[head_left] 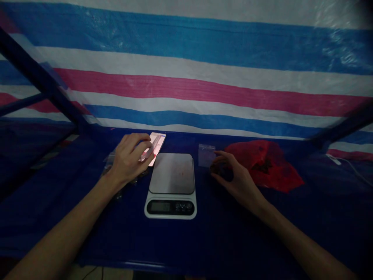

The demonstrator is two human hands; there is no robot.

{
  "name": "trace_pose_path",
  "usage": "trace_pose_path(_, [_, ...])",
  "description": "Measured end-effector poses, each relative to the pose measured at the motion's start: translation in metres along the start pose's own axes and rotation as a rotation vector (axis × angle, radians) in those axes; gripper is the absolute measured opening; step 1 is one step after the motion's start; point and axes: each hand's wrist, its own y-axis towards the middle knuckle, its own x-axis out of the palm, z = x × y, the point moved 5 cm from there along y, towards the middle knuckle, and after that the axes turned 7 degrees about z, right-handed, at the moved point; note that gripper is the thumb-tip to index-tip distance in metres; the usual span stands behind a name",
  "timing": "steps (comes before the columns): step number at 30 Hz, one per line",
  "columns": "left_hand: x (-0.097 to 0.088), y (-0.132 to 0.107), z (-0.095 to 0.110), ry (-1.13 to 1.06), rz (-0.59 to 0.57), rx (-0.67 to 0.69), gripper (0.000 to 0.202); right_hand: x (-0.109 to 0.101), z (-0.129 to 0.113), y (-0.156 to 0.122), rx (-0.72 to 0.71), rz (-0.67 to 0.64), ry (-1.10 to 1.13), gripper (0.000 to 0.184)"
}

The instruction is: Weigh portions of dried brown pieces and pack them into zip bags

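Note:
My left hand (131, 155) is over the lit phone (159, 146), its fingers pinched on what looks like a small clear plastic bag (147, 152). Small clear packets (119, 195) lie partly hidden under that hand. Between us stands a kitchen scale (171, 173) with a bare metal plate; its display is too dim to read. On its right, my right hand (233, 171) curls thumb and fingers around a dark brown clump (216, 168). The fingertips are at the edge of a small clear zip bag (206, 155), whether touching I cannot tell.
A red plastic bag (256, 149) with dark brown pieces (264, 166) lies spread behind my right hand. The blue table (175, 245) has a frame post (37, 77) at the left. Striped sheeting (204, 85) hangs behind. A white cable (349, 167) is at far right.

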Motion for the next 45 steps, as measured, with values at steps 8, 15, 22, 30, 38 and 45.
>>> trace_pose_path(8, [0.000,-0.005,0.001,-0.109,-0.023,-0.012,0.012,0.035,-0.066,0.019,-0.110,-0.024,0.105,0.060])
trace_pose_path(15, [-0.009,-0.003,0.000,-0.148,0.046,-0.068,0.014,0.065,-0.075,0.037,-0.147,-0.092,0.141,0.064])
trace_pose_path(22, [-0.007,-0.004,0.000,-0.152,0.059,-0.091,0.012,0.039,-0.076,0.003,-0.162,0.000,-0.036,0.060])
trace_pose_path(30, [-0.004,-0.001,0.013,-0.179,0.024,-0.086,0.011,0.062,-0.070,0.035,-0.101,-0.237,0.134,0.061])
trace_pose_path(38, [-0.006,0.000,0.012,-0.196,0.056,-0.082,0.014,-0.009,-0.029,-0.047,0.078,-0.104,-0.062,0.061])
trace_pose_path(45, [-0.009,0.004,0.021,-0.225,0.055,-0.104,0.012,-0.003,-0.064,-0.075,-0.194,0.041,-0.305,0.032])
